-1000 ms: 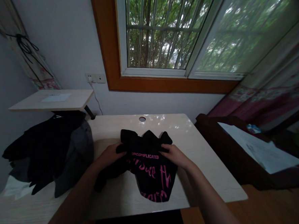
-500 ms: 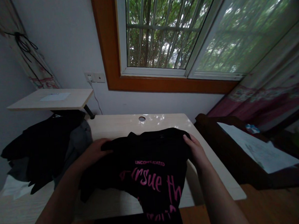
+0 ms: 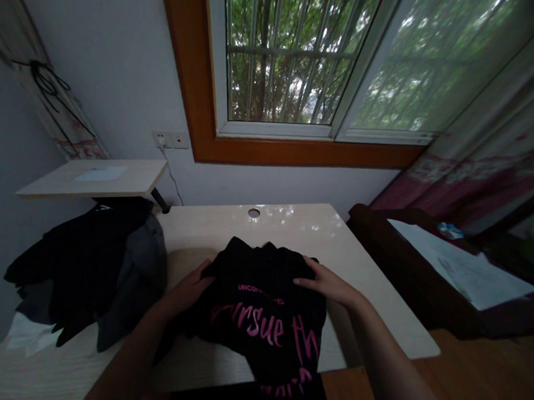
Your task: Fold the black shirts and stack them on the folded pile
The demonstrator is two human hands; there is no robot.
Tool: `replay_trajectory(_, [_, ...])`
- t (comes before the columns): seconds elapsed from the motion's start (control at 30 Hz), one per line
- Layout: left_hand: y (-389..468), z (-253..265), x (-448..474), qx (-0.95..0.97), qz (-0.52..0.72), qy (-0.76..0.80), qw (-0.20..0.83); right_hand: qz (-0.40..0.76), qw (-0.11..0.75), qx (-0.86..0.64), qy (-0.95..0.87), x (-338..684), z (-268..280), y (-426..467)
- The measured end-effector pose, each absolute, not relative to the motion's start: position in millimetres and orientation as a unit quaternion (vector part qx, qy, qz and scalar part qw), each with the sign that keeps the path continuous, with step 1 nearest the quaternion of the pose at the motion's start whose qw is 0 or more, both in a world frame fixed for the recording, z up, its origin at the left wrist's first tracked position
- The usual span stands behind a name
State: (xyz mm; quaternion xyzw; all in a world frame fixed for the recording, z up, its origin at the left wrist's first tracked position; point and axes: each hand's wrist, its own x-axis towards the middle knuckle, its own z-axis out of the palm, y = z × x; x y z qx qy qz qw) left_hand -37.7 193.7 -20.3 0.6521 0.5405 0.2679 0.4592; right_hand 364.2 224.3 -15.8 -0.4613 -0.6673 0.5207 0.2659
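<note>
Gripping, left: I am seeing my left hand closing on the left upper edge of the black T-shirt, fingers curled into the cloth.
Gripping, right: my right hand is lying on the shirt's right upper edge, fingers pressing down on it with the thumb tucked under the fabric.
Shirt, where: it is sitting bunched at the front middle of the counter, pink lettering facing up, its lower part hanging over the near edge.
Containers: I am seeing nothing that holds anything.
Count, clothes: one shirt in hand; one heap of dark clothes is lying on the counter's left end, pieces too dark to count.
Count, other: one small shelf is standing behind the heap, one white paper is lying on the dark furniture at right.
</note>
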Motion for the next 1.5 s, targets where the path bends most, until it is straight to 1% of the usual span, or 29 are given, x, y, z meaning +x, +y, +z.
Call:
replay_trajectory(0.13, [193,-25,-23,0.638,0.267,0.533,0.488,0.543,0.244,-0.444,-0.67,354,-19,223])
replay_trajectory(0.2, [193,-28,-22,0.626,0.259,0.509,0.531,0.573,0.234,-0.435,-0.654,352,-19,222])
replay_trajectory(0.27, [194,-27,-25,0.604,0.256,0.496,0.57,0.598,0.242,-0.437,-0.627,354,-16,221])
replay_trajectory(0.33, [195,-21,-34,0.574,0.276,0.513,0.575,0.604,0.277,-0.456,-0.592,362,-11,221])
replay_trajectory(0.43, [194,0,-56,0.524,0.308,0.555,0.568,0.584,0.367,-0.505,-0.519,382,1,224])
replay_trajectory(0.5, [195,18,-73,0.507,0.308,0.565,0.573,0.572,0.418,-0.524,-0.472,392,12,228])
replay_trajectory(0.6, [207,41,-92,0.507,0.316,0.561,0.573,0.57,0.452,-0.519,-0.45,392,32,242])
replay_trajectory(0.67, [223,53,-95,0.526,0.346,0.578,0.52,0.556,0.478,-0.504,-0.456,382,44,255])
replay_trajectory(0.7, [233,58,-93,0.538,0.37,0.597,0.466,0.541,0.499,-0.494,-0.464,376,49,263])
replay_trajectory(0.8, [260,70,-79,0.571,0.488,0.619,0.23,0.467,0.57,-0.462,-0.494,357,59,285])
replay_trajectory(0.87, [269,74,-67,0.598,0.527,0.6,0.07,0.407,0.59,-0.449,-0.534,348,59,294])
replay_trajectory(0.93, [268,74,-55,0.624,0.522,0.58,-0.046,0.365,0.574,-0.447,-0.581,343,54,296])
replay_trajectory(1.0, [258,67,-44,0.665,0.482,0.564,-0.092,0.362,0.53,-0.465,-0.61,342,46,291])
replay_trajectory(1.03, [251,61,-39,0.692,0.452,0.555,-0.09,0.373,0.505,-0.481,-0.612,343,40,286])
replay_trajectory(1.1, [234,46,-31,0.759,0.372,0.531,-0.052,0.403,0.451,-0.511,-0.61,347,28,275])
replay_trajectory(1.23, [191,15,-21,0.876,0.2,0.43,0.088,0.451,0.305,-0.512,-0.664,364,5,246])
replay_trajectory(1.3, [171,5,-22,0.898,0.151,0.388,0.144,0.47,0.228,-0.495,-0.694,373,-2,232])
replay_trajectory(1.4, [151,-4,-26,0.903,0.13,0.379,0.152,0.461,0.168,-0.471,-0.733,382,-8,213])
replay_trajectory(1.5, [148,-12,-29,0.901,0.124,0.406,0.095,0.419,0.161,-0.448,-0.773,383,-12,203])
